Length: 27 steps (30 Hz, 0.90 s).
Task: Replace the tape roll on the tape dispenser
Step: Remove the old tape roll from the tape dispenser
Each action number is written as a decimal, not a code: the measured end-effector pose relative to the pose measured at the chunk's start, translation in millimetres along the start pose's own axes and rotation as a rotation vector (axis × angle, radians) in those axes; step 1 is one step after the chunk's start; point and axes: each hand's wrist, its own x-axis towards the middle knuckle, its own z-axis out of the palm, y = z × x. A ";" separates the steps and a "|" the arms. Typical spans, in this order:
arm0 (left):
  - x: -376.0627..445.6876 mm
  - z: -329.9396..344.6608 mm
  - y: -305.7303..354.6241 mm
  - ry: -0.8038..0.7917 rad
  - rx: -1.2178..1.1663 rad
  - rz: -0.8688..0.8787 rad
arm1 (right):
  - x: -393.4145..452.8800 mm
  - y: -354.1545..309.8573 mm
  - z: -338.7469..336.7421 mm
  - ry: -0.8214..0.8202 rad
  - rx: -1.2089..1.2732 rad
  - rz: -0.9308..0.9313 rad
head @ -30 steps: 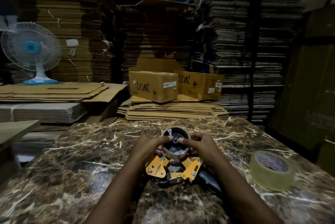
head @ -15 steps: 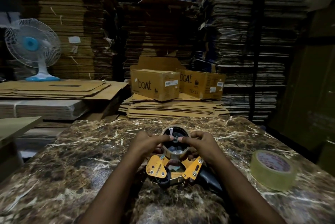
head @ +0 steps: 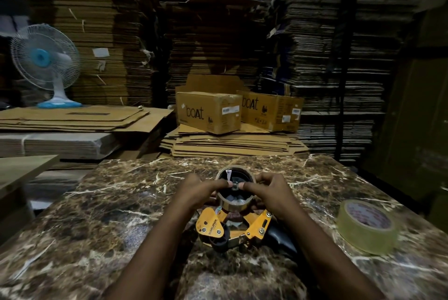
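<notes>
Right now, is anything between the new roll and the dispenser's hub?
Yes. The old core sits on the hub of the dispenser, and both hands, left and right, grip it with thumbs at its centre. The new roll lies apart on the table, bare surface between.

"boAt" printed in dark letters on the side of the front cardboard box (head: 209,112); the same "boAt" on the second cardboard box (head: 271,110), just beside and behind the first. "KMUNIX", partly legible, on the yellow side plate of the tape dispenser (head: 234,223). White stickers on both boxes and red print inside the spare tape roll (head: 367,225) too small to read.
</notes>
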 end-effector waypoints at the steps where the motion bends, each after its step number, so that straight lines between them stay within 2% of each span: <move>1: -0.3 0.7 0.1 0.001 0.007 0.007 | -0.6 0.0 0.2 0.005 -0.006 -0.006; 9: 1.5 2.4 -1.2 -0.012 0.006 -0.013 | 5.9 0.3 1.0 -0.001 -0.023 0.071; 15: 6.3 1.9 -6.5 0.021 0.070 -0.056 | 10.6 -4.5 3.2 -0.028 -0.141 0.152; 27: 8.7 7.4 -6.4 0.016 0.021 -0.152 | 18.9 -1.1 15.7 -0.028 -0.272 0.187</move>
